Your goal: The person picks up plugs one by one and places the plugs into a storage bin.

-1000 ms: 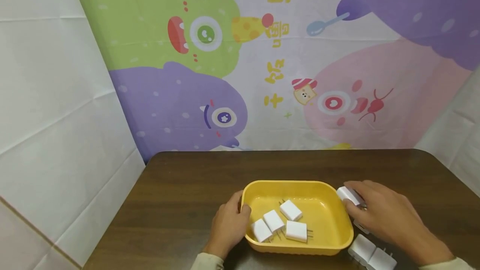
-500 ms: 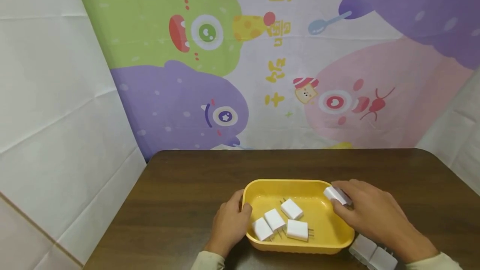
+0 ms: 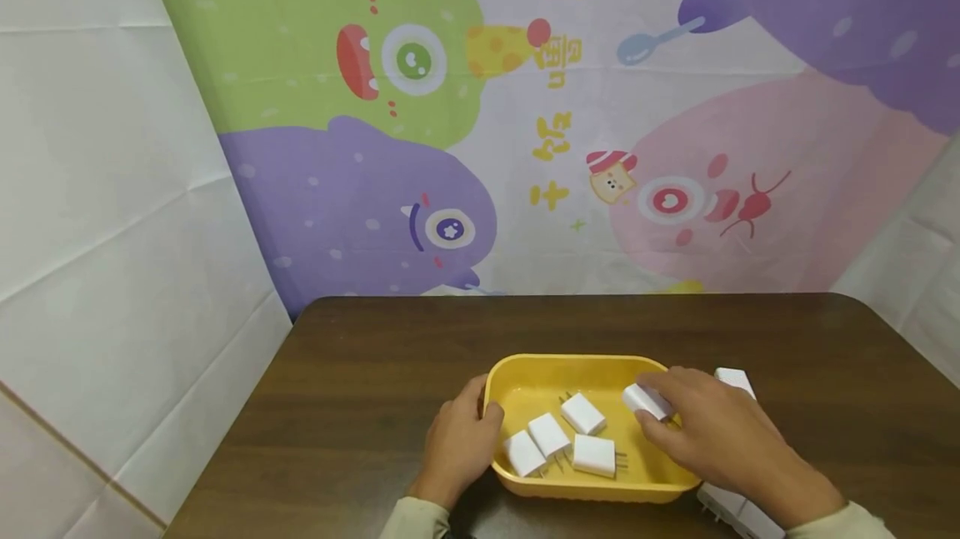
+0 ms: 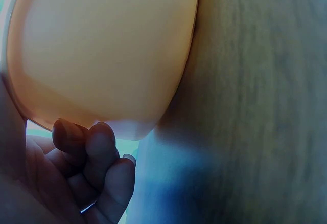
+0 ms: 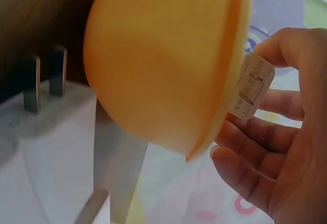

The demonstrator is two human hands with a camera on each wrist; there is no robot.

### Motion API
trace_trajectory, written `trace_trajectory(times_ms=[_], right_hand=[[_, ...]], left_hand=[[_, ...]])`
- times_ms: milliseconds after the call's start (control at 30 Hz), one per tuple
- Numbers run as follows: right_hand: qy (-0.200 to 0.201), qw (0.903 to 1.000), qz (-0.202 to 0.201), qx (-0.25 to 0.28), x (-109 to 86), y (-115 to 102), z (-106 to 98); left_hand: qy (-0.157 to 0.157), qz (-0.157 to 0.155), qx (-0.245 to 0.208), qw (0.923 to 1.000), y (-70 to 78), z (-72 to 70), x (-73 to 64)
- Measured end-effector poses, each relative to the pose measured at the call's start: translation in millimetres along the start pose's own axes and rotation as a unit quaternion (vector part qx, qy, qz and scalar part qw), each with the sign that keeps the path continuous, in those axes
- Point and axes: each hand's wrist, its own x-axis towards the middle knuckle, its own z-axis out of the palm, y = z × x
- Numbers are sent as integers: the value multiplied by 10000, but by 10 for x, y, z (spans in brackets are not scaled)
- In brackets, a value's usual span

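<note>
A yellow plastic basin (image 3: 577, 485) stands on the table with several white charger plugs (image 3: 594, 456) lying in its left and middle part. My left hand (image 3: 459, 443) grips the basin's left end, thumb over the rim and fingers curled at the outside wall. In the left wrist view those fingers (image 4: 110, 147) are bent against the basin's wall. Over the basin's right end my right hand (image 3: 705, 426) pinches one white charger plug (image 3: 647, 401) between thumb and fingers. The right wrist view shows the prong face of that held plug (image 5: 250, 86), just past the rim.
More white charger plugs (image 3: 742, 514) lie on the table right of the basin, partly under my right forearm. Another plug (image 3: 735, 379) lies behind the right hand. The dark wooden table (image 3: 375, 389) ends at a cartoon-printed cloth (image 3: 555, 256); a white panel (image 3: 112, 189) stands at the left.
My right hand has moved left with the charger plug, from outside the basin's right rim to over its inside. The left hand keeps its grip on the basin.
</note>
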Motion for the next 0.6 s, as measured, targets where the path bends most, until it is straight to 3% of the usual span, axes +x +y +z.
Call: trace_trajectory(times_ms=[400,600], right_hand=[[365,9968,-714,-8,2,-126,155],[326,9915,-1256,41,1,-198,195]], left_hand=[[-68,-89,13,9999,5,-10,-6],[-81,-91,-7,9999,16,-16,-5]])
